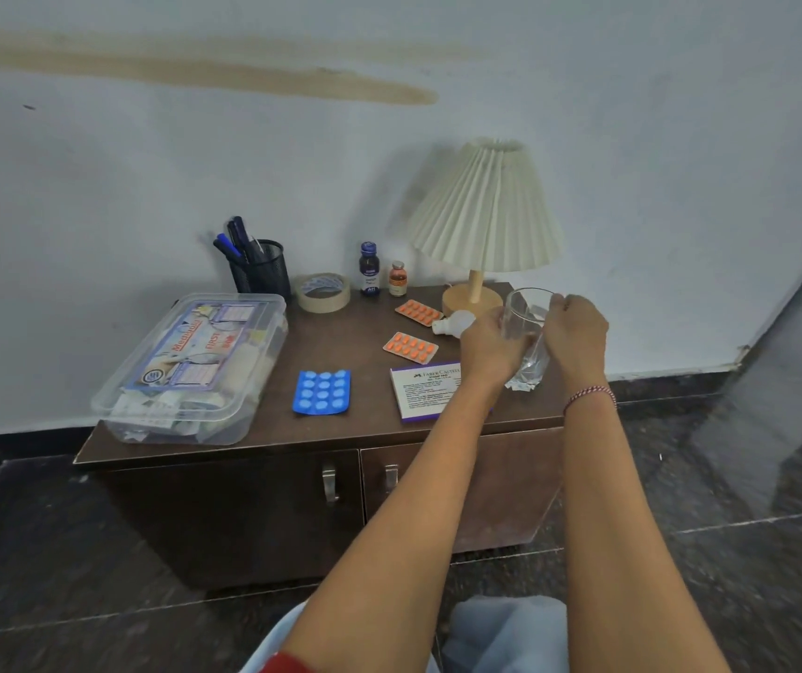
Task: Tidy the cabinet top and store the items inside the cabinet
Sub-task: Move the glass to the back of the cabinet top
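Note:
A clear drinking glass [525,327] is at the right end of the brown cabinet top [341,347], tilted slightly. My left hand [489,349] grips its left side and my right hand [578,337] grips its rim and right side. A silver wrapper [520,385] lies under the glass. Two orange pill strips [418,312] [409,347], a blue pill strip [321,392], a white stamp-pad box [426,391] and a small white bottle [452,324] lying on its side are spread over the top. Both cabinet doors [263,507] are closed.
A clear first-aid box [195,366] sits at the left end. At the back stand a black mesh pen holder [260,269], a tape roll [321,291], two small medicine bottles [369,268] [397,279] and a pleated lamp [484,216]. Dark floor surrounds the cabinet.

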A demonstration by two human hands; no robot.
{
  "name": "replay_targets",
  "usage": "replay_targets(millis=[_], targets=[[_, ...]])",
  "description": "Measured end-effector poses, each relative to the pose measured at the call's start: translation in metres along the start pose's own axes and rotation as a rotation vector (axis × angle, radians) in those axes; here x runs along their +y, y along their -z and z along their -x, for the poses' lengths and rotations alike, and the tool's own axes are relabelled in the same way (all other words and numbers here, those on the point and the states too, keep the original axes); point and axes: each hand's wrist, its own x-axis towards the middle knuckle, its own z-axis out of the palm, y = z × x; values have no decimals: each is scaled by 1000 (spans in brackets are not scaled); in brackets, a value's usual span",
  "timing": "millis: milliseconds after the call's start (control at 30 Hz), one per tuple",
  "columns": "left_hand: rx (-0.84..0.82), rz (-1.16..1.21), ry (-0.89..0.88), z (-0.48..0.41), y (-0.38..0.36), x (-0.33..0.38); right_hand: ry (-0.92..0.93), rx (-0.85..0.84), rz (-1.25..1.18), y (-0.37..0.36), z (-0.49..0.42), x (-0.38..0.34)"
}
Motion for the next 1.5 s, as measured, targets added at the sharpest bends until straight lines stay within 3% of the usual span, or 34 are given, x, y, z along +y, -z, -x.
replay_targets(millis=[533,733,1067,1333,1500], targets=[[140,72,-81,6,7,8,59,150,24,8,11,-19],[163,-26,-114,9,25,14,119,136,22,15,18,-26],[197,-203,-143,20,72,26,132,18,-18,20,35,-51],[237,-192,-172,30,137,23,246,-100,-94,5,59,-90],[268,-178,-189,28,180,16,222,-186,-196,-22,73,-110]])
